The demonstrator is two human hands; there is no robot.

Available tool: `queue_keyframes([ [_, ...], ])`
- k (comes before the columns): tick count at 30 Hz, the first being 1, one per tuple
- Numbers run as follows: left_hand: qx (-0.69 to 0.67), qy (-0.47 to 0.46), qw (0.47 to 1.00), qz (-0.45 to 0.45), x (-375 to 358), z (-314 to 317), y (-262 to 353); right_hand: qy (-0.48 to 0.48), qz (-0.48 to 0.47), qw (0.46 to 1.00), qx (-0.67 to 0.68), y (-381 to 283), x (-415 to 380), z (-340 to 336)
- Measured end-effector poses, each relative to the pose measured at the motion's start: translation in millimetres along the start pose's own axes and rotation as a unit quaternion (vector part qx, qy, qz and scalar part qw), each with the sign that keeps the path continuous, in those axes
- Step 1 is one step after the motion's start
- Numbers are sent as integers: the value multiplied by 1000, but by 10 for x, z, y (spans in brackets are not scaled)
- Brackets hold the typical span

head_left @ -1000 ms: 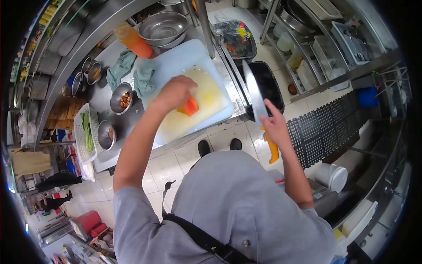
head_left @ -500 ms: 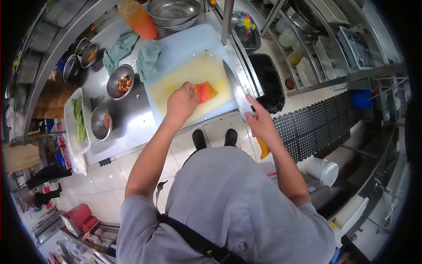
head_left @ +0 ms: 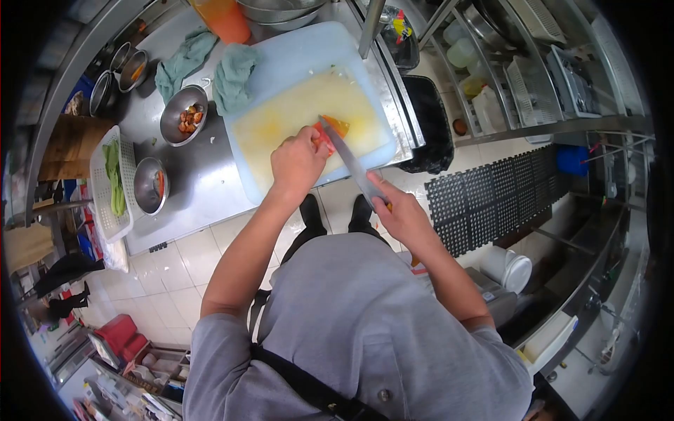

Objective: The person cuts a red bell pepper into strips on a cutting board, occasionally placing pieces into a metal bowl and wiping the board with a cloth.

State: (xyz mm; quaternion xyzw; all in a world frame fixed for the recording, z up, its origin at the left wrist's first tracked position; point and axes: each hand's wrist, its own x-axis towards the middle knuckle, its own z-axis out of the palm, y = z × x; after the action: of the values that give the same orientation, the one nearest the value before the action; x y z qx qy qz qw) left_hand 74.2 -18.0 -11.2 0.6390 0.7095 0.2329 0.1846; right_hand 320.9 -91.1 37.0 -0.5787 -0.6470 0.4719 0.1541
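My left hand point(head_left: 298, 161) has its fingers curled on a red-and-orange chunk of fruit or vegetable point(head_left: 338, 125), pressing it to the yellowish cutting board point(head_left: 281, 144). In my right hand point(head_left: 401, 210) is the handle of a large kitchen knife point(head_left: 351, 158). Its long blade slants up and left across the chunk, close beside my left fingertips. Part of the chunk is hidden behind the blade and fingers. Under the yellowish board lies a larger pale blue board point(head_left: 309, 43).
Left of the boards are green cloths point(head_left: 234, 76), a metal bowl of browned pieces point(head_left: 184, 116), a smaller bowl point(head_left: 150, 186) and a white basket with green stalks point(head_left: 112, 203). An orange container point(head_left: 223, 21) stands behind. A black-lined bin point(head_left: 426, 116) is at the right.
The knife has moved left from beside the board onto the chunk, its blade now across it. My left hand has shifted slightly and covers more of the chunk. The whole view has shifted a little.
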Motion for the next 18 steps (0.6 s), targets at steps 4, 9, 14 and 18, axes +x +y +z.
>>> queue_keyframes([
  [4, 3, -19, 1000, -1, -4, -18, -2, -32, 41, 998, -26, -112, -8, -78],
  [9, 69, 25, 965, 253, -71, -86, -326, -20, 27, 999, -38, -179, -26, -72],
  [14, 151, -66, 935, 313, -193, -371, -454, -22, 27, 999, -29, -135, -16, -32],
  [18, 176, -120, 920, 329, -198, -472, -454, -29, 50, 998, 6, -105, -15, -21],
])
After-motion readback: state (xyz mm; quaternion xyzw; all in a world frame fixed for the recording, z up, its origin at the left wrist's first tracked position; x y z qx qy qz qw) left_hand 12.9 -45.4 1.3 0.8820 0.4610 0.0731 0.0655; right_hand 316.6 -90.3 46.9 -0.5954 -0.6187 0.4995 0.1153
